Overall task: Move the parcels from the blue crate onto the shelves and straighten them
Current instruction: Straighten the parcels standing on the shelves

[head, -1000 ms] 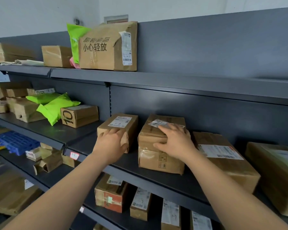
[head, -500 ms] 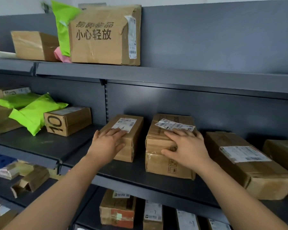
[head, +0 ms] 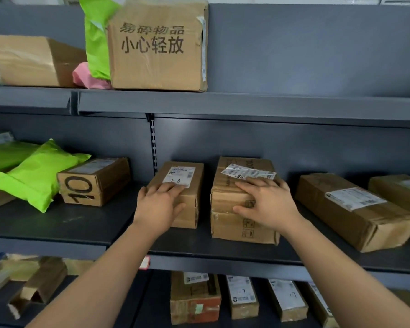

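shelf (head: 57, 223): grey painted metal, matt, and you can see faint scuffs.
small box (head: 187, 185) under your left hand (head: 158, 205): brown cardboard, mostly matt.
label (head: 179, 175) on it: white paper, smooth.
taller box (head: 232, 223) under your right hand (head: 265, 204): cardboard under clear tape, shiny, wrinkled.
green mailers (head: 36, 178): plastic film, glossy, creased.
pink bag (head: 85, 78): plastic, soft sheen.
printed box (head: 156, 65): matt cardboard, glossy tape at the edges.

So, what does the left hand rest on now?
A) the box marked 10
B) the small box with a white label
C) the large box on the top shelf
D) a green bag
B: the left hand lies on top of the small labelled box, touching its white label.
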A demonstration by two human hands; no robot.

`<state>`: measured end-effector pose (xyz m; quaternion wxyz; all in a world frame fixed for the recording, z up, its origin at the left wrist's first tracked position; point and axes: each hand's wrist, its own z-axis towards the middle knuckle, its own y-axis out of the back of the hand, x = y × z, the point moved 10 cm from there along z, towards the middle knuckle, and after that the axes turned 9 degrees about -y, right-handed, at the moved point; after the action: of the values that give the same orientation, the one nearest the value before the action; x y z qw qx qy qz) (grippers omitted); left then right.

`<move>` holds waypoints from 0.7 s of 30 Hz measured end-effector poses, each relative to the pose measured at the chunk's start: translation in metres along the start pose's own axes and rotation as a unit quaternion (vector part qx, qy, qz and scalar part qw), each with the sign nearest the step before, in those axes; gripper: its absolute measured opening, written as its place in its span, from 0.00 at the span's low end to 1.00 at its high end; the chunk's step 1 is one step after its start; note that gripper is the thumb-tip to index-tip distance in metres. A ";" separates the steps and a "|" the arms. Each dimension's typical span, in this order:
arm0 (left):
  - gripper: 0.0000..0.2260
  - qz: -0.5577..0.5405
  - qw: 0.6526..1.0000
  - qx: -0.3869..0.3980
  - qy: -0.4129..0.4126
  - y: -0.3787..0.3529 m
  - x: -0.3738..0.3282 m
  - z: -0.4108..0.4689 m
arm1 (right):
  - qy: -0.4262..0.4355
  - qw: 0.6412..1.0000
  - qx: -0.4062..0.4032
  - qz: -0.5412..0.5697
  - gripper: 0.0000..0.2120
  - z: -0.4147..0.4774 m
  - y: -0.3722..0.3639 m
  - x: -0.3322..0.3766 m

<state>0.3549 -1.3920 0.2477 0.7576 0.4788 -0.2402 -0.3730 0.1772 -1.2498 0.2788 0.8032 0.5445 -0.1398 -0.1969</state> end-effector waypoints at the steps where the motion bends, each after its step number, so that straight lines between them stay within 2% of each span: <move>1: 0.23 -0.004 1.000 0.000 -0.002 0.001 0.001 -0.001 | -0.001 1.000 0.000 -0.002 0.33 0.000 0.000 0.004; 11: 0.23 0.001 1.000 -0.003 0.000 0.002 0.000 -0.002 | -0.003 1.000 0.003 -0.007 0.33 -0.002 -0.001 0.012; 16: 0.23 0.003 1.000 0.024 0.003 0.000 -0.001 0.001 | 0.013 1.000 0.005 -0.020 0.34 -0.003 0.000 0.015; 19: 0.24 -0.018 0.999 0.026 0.006 0.006 -0.006 -0.001 | 0.027 0.999 -0.008 0.019 0.35 -0.009 0.011 0.015; 21: 0.24 -0.034 0.999 -0.011 0.010 0.025 -0.017 -0.002 | 0.023 0.997 -0.043 0.056 0.34 -0.018 0.028 0.006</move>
<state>0.3541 -1.3710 0.2696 0.7517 0.4822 -0.2122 -0.3968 0.1950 -1.2294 0.2981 0.8388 0.5050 -0.1428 -0.1451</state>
